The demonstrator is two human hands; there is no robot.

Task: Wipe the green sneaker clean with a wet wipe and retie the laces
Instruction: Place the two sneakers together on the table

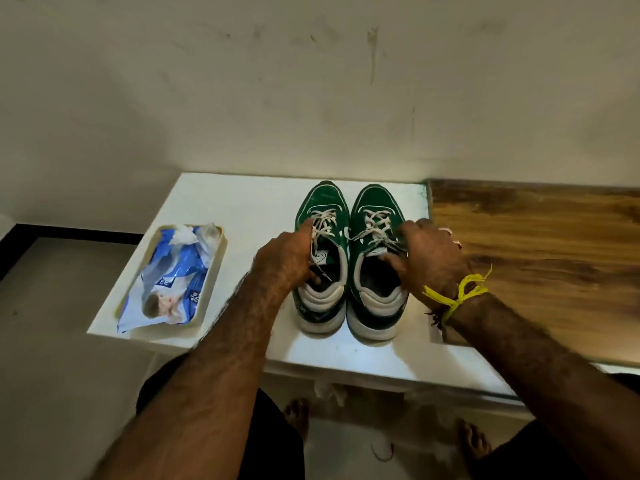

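Two green sneakers with white soles and white laces stand side by side on a white table (pixel 242 216), toes pointing at the wall. My left hand (pixel 289 259) grips the left sneaker (pixel 323 202) at its outer side, thumb down inside the opening. My right hand (pixel 429 258) grips the right sneaker (pixel 375 199) the same way, thumb inside the collar, fingers over the outer edge by the laces. A blue and white wet wipe pack (pixel 173 278) lies in a cream tray (pixel 216 268) at the table's left end.
A wooden surface (pixel 540 251) adjoins the table on the right. The stained wall (pixel 311 81) rises directly behind the shoes. My bare feet (pixel 298 415) stand on the floor below the table's front edge. A yellow thread is tied round my right wrist.
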